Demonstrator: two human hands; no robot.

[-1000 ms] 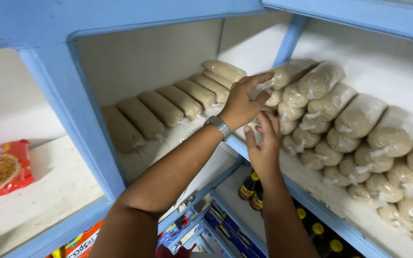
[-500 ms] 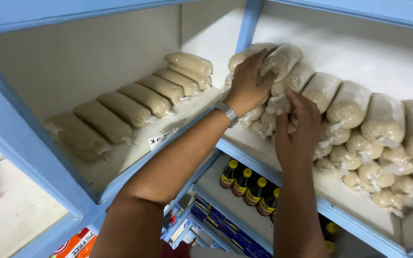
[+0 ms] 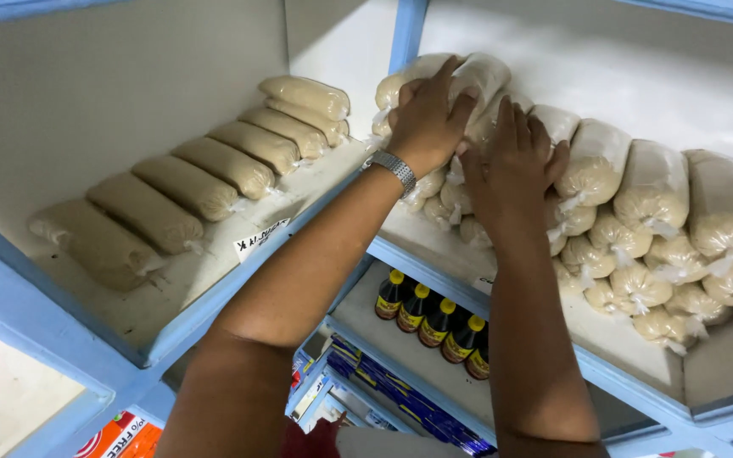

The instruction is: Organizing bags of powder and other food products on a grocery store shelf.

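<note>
Now the stack of clear plastic bags (image 3: pixel 638 220) is seen filling the right compartment of the blue-framed shelf (image 3: pixel 434 271), each bag plump with pale grain and knotted at its front end, the knots all turned toward the front edge. The bags are piled in layers, the topmost ones lying long and rounded against the white back wall. The top bag at the left end of the pile (image 3: pixel 477 76) is being pressed by the left hand (image 3: pixel 426 119), fingers spread and curved over it, not closed around it; a metal wristwatch (image 3: pixel 394 168) is worn on that wrist. The right hand (image 3: pixel 511 165) is laid flat and open on the bags just beside it, fingers fanned, palm down, nothing clasped. Both hands are touching the pile, close to the blue upright post that divides the compartments.

Left of that post, a single row of longer tan bags (image 3: pixel 205 178) is laid side by side, with bare shelf board and a small paper label (image 3: pixel 258 239) in front of them near the edge. Open room is seen above the stack, up to the shelf overhead. Below, dark bottles with yellow caps (image 3: pixel 434 322) are lined up on the lower shelf.
</note>
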